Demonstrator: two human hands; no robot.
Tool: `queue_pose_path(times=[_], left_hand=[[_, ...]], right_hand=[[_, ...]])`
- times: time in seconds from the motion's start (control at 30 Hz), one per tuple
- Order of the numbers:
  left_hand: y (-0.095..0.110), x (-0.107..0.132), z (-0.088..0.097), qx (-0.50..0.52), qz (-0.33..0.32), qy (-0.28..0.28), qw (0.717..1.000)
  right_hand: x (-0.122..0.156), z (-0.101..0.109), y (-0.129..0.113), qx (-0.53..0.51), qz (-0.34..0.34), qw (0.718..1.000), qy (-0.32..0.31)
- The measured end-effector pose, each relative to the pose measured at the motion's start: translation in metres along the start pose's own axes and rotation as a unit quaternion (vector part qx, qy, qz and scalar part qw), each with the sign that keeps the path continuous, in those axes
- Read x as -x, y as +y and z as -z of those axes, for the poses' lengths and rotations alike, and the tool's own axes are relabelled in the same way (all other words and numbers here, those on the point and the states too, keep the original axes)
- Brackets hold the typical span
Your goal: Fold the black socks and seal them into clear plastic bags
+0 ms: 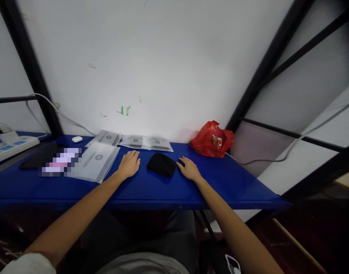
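Note:
A small black folded cloth or pouch (pixel 161 164) lies in the middle of the blue table (pixel 151 190). My left hand (pixel 129 164) rests flat on the table just left of it, fingers apart, holding nothing. My right hand (pixel 188 168) lies palm down on the table at the black item's right edge, its fingertips touching or nearly touching it.
Clear plastic packets (pixel 95 161) lie at the left, more (pixel 146 142) against the wall. A red plastic bag (pixel 212 140) sits at the back right. A dark tablet (pixel 39 156), white earbud case (pixel 76 139) and power strip (pixel 11 146) are far left. Black frame bars rise at both sides.

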State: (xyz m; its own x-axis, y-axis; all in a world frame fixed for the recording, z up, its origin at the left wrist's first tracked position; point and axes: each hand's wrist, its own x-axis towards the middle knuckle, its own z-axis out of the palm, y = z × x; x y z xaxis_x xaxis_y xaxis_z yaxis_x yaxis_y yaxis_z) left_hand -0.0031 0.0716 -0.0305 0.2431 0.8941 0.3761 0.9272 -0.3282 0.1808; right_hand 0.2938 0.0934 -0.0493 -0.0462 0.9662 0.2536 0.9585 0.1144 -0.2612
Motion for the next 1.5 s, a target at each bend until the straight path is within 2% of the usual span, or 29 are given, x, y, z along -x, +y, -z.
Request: queue_pose_path(times=[0.1, 0.27, 0.33, 0.47, 0.67, 0.77, 0.87, 1.0, 1.07, 1.13, 1.17, 1.27, 1.3, 1.33, 1.43, 1.5], left_hand=[[0.021, 0.007, 0.007, 0.006, -0.091, 0.039, 0.995], [0.070, 0.021, 0.009, 0.047, -0.214, 0.045, 0.975], [0.088, 0.023, 0.006, 0.045, -0.212, 0.036, 0.976], [0.112, 0.021, 0.000, 0.014, -0.139, -0.005, 0.990], [0.124, 0.013, 0.002, 0.005, -0.077, -0.030, 0.997], [0.123, 0.009, 0.013, 0.035, -0.056, -0.054, 0.996], [0.111, 0.003, 0.035, 0.102, 0.016, -0.056, 0.993], [0.075, -0.006, 0.063, 0.133, 0.120, 0.029, 0.983], [0.054, -0.006, 0.068, 0.098, 0.170, 0.094, 0.976], [0.037, -0.002, 0.064, 0.056, 0.170, 0.119, 0.977], [0.031, 0.001, 0.060, 0.045, 0.159, 0.099, 0.981], [0.022, 0.011, 0.044, 0.047, 0.124, -0.039, 0.990], [0.021, 0.014, 0.039, 0.048, 0.114, -0.069, 0.990], [0.019, 0.016, 0.035, 0.046, 0.102, -0.083, 0.990], [0.016, 0.018, 0.027, 0.030, 0.072, -0.071, 0.994], [0.016, 0.017, 0.025, 0.016, 0.068, -0.075, 0.995]], right_hand=[[0.001, 0.001, -0.001, -0.001, -0.001, 1.000, 0.000], [0.001, 0.002, -0.001, -0.004, -0.005, 1.000, 0.004], [0.001, 0.002, -0.001, -0.007, -0.004, 1.000, 0.008], [0.001, 0.001, -0.001, -0.019, -0.004, 1.000, 0.006], [-0.001, -0.002, 0.002, -0.026, -0.001, 1.000, 0.012], [-0.001, -0.001, 0.002, -0.025, -0.002, 1.000, 0.016], [0.000, 0.001, 0.001, -0.021, -0.006, 1.000, 0.012], [0.002, 0.003, -0.001, -0.027, 0.003, 1.000, 0.012], [0.002, 0.002, -0.001, -0.031, 0.003, 0.999, 0.015], [0.002, 0.002, 0.000, -0.035, -0.002, 0.999, 0.017], [0.002, 0.002, 0.001, -0.039, -0.002, 0.999, 0.018], [0.001, 0.006, 0.000, -0.062, 0.014, 0.997, 0.036], [0.002, 0.008, -0.003, -0.074, 0.022, 0.996, 0.055], [0.004, 0.011, -0.007, -0.086, 0.031, 0.993, 0.079], [0.017, 0.021, -0.030, -0.120, 0.080, 0.978, 0.148], [0.032, 0.025, -0.054, -0.138, 0.137, 0.972, 0.135]])
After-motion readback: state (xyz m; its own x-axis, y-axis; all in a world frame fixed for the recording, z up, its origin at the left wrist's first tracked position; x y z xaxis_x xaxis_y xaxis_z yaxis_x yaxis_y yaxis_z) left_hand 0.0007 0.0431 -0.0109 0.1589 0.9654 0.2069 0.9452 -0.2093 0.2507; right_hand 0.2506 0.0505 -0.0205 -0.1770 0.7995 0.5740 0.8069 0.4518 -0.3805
